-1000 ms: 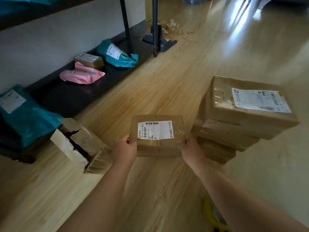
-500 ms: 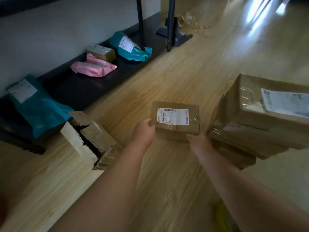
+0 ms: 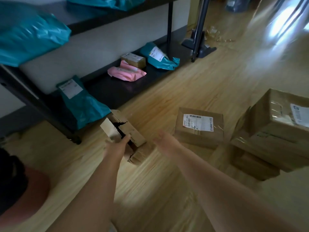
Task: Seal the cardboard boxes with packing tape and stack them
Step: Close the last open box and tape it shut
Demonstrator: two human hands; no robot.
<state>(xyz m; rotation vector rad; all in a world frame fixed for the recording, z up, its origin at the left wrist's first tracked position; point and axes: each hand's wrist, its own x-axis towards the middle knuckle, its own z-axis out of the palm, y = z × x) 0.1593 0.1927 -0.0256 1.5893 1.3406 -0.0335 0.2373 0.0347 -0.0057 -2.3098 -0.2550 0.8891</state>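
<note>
While both hands had been holding the small labelled box (image 3: 199, 128) a moment before, it now sat on the wooden floor (image 3: 209, 77) by itself. It was just beside the stack of boxes (image 3: 274, 134) on the right, not on top of it, and nobody was touching it. The left hand (image 3: 117, 145) had gone over to the torn open box (image 3: 124, 129) on the left. Its fingers (image 3: 126, 138) were curled over the near edge of that box and gripped it, though the picture was a bit blurry there. The right hand (image 3: 163, 138) was in the air between the two boxes, with its fingers straight and holding nothing. It looked like it was coming over to help. So I think the labelled box was put aside and the open box was the next one to fix. Its flaps were apart and ragged, so it needed closing and taping. I could not see any tape roll in the picture, and the labelled box was not yet stacked
</note>
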